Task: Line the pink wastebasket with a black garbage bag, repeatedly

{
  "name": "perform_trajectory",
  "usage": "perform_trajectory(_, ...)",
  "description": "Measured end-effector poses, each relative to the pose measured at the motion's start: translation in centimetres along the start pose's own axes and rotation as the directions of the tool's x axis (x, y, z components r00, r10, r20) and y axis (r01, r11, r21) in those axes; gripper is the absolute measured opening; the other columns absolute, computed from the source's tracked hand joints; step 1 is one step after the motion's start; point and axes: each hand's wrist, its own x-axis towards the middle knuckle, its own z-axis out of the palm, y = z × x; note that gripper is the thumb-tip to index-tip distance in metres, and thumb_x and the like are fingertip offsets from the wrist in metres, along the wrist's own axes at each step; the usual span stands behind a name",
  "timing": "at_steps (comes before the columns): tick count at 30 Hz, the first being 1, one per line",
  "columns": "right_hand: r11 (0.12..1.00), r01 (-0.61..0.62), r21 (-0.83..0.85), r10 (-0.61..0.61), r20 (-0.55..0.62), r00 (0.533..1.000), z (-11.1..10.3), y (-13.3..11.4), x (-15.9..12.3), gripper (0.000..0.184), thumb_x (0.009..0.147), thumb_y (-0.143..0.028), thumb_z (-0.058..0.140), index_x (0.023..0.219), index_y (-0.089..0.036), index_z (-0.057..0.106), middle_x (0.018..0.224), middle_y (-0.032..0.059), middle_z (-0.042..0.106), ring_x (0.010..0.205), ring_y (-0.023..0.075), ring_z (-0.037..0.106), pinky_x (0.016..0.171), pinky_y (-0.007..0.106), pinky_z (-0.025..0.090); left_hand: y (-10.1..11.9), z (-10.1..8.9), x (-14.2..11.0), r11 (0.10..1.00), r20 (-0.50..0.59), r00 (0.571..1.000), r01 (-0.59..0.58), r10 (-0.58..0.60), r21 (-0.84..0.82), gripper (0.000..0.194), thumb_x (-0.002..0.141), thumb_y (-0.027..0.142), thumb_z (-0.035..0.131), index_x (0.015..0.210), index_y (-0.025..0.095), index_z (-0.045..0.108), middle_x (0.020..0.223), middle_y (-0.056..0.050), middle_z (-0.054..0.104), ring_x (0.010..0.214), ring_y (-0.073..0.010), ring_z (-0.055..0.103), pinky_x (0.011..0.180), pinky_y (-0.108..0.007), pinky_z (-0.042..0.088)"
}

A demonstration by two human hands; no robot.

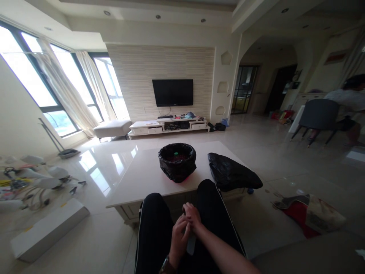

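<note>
I sit with my knees in black trousers before a low white table [142, 179]. My left hand [178, 238] and my right hand [192, 217] meet between my knees, fingers curled together. A small grey object [191, 243] shows under them; I cannot make out which hand grips it. On the table stands a bin lined with a black bag [177, 161], something green inside it. To its right lies a loose black plastic bag [230, 173].
A TV [172, 92] hangs over a white stand at the far wall. Clutter and a white box [47, 230] lie on the floor at left. A red and beige cloth [310, 217] lies at right. Another person sits by a dark chair [319, 116] at far right.
</note>
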Motion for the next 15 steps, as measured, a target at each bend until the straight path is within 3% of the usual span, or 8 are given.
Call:
perform_trajectory(3,0.998,0.04,0.045,-0.035,-0.112,0.993,-1.4,-0.2,2.0,0.028,0.081,-0.007,0.057,0.103,-0.02,0.067,0.11,0.0079,0.068,0.107,0.0239,0.066,0.094,0.036,0.054,0.0,-0.2,-0.4,1.0,-0.089,0.996,0.011,-0.012,-0.012,0.044,0.1,0.052,0.051,0.082,0.022,0.076,0.104,-0.014,0.074,0.103,-0.0304,0.068,0.094,-0.041,0.052)
perform_trajectory(8,0.958,0.227,0.175,-0.169,-0.296,0.94,-7.2,-3.8,8.7,0.056,0.083,-0.012,0.051,0.138,-0.02,0.052,0.145,0.0115,0.055,0.125,0.0242,0.06,0.104,0.037,0.052,0.0,0.4,-0.7,0.994,-0.106,0.988,0.105,-0.109,-0.041,0.051,0.101,0.059,0.046,0.075,0.021,0.066,0.08,-0.007,0.063,0.076,-0.0226,0.061,0.072,-0.033,0.047)
perform_trajectory(12,0.965,0.234,0.121,-0.21,-0.188,0.96,-10.5,-6.4,14.4,0.073,0.083,-0.017,0.057,0.154,-0.019,0.041,0.168,0.0135,0.033,0.142,0.0282,0.049,0.111,0.041,0.049,0.4,1.0,-0.9,0.99,-0.034,0.99,0.132,-0.134,-0.051,0.055,0.099,0.064,0.047,0.071,0.02,0.064,0.08,-0.008,0.062,0.076,-0.0221,0.058,0.071,-0.032,0.044)
perform_trajectory(15,0.987,0.156,0.044,-0.151,-0.09,0.984,-11.1,-6.7,16.6,0.079,0.082,-0.019,0.062,0.157,-0.017,0.039,0.169,0.0162,0.029,0.142,0.0298,0.049,0.112,0.04,0.048,0.5,1.1,-1.3,0.985,-0.02,0.987,0.158,-0.16,-0.072,0.056,0.099,0.065,0.048,0.071,0.019,0.064,0.08,-0.008,0.061,0.076,-0.0219,0.057,0.071,-0.032,0.043)
